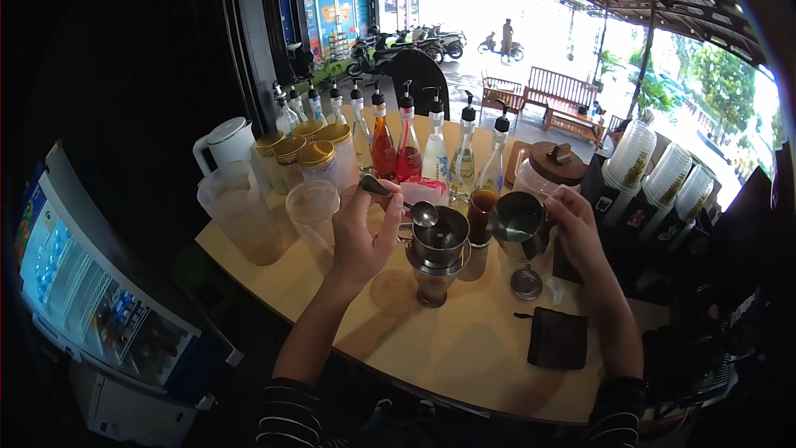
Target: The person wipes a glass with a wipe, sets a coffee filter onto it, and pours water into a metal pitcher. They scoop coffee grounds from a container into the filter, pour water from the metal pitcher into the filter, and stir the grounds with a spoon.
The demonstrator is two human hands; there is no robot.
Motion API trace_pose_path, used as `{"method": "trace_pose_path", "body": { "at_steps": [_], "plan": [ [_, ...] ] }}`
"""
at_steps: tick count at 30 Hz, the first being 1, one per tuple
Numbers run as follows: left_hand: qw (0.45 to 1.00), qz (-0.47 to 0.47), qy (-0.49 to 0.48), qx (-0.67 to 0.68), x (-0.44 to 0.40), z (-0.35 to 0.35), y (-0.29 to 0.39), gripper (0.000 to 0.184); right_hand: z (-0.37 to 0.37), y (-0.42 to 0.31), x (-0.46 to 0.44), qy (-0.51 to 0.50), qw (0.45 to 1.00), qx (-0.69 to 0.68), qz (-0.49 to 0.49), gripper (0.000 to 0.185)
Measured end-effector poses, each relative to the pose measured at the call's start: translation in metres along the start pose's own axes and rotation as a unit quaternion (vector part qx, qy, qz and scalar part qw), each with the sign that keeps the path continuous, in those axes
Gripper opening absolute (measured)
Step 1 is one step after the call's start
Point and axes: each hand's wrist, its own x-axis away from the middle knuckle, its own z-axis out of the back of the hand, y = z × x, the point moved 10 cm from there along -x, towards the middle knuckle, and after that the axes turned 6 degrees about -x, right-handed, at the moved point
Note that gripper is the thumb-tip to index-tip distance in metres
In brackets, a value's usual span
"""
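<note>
My left hand (363, 231) is closed around a small metal spoon (424, 214) with a dark handle. The spoon's bowl hangs just above the rim of a metal drip coffee filter (439, 236), which sits on top of a glass (432, 289). In my right hand (574, 224) is a dark metal cup (518, 217), held by its side and raised above the table. A glass of dark brown liquid (482, 214) stands between the filter and the cup. Below the cup lies a small round metal piece (526, 283).
Pump-top bottles (408, 149) line the table's back, with gold-lidded jars (318, 162) and a clear pitcher (240, 216) at left. Stacked plastic cups (630, 153) and a wooden-lidded jar (554, 168) stand at right. A black pouch (557, 338) lies near the front edge.
</note>
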Motion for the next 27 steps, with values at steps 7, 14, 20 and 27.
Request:
{"method": "trace_pose_path", "body": {
  "at_steps": [7, 14, 20, 27],
  "plan": [
    [1.000, -0.004, -0.014, 0.024, -0.005, -0.002, -0.008, 0.009, -0.039, -0.039, -0.023, -0.019, 0.998, 0.051, 0.011, 0.007],
    [0.997, -0.012, -0.037, 0.062, -0.005, -0.009, -0.005, 0.010, -0.065, -0.050, -0.035, -0.040, 0.996, 0.075, 0.017, 0.009],
    [0.995, -0.034, -0.050, 0.075, -0.005, -0.009, 0.000, 0.012, -0.088, -0.060, -0.036, -0.038, 0.995, 0.096, -0.001, 0.011],
    [0.995, -0.047, -0.067, 0.062, -0.004, -0.011, 0.003, 0.012, -0.095, -0.060, -0.043, -0.054, 0.991, 0.122, 0.005, 0.012]
  ]
}}
